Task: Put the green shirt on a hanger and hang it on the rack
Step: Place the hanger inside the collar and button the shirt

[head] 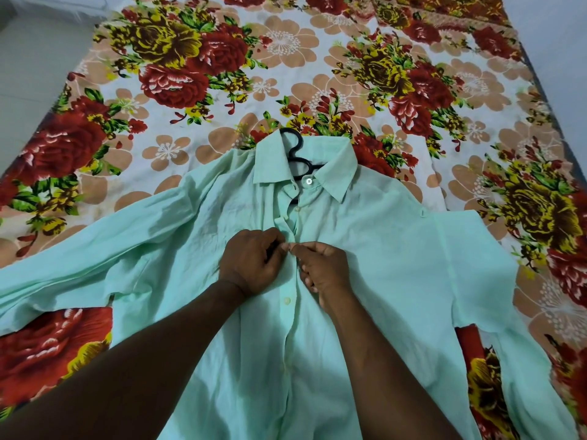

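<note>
The pale green shirt (381,265) lies front-up on the bed with both sleeves spread out. A black hanger (297,150) is inside it; its hook pokes out through the collar, the rest is hidden under the cloth. My left hand (251,262) and my right hand (324,268) meet at the button placket just below the collar. Both pinch the front edges of the shirt at a button there, fingertips touching. Lower buttons down the placket are visible.
The shirt lies on a bed covered with a floral sheet (190,74) of red, yellow and peach flowers. Pale floor (31,58) shows past the left edge of the bed and a grey strip past the right edge. No rack is in view.
</note>
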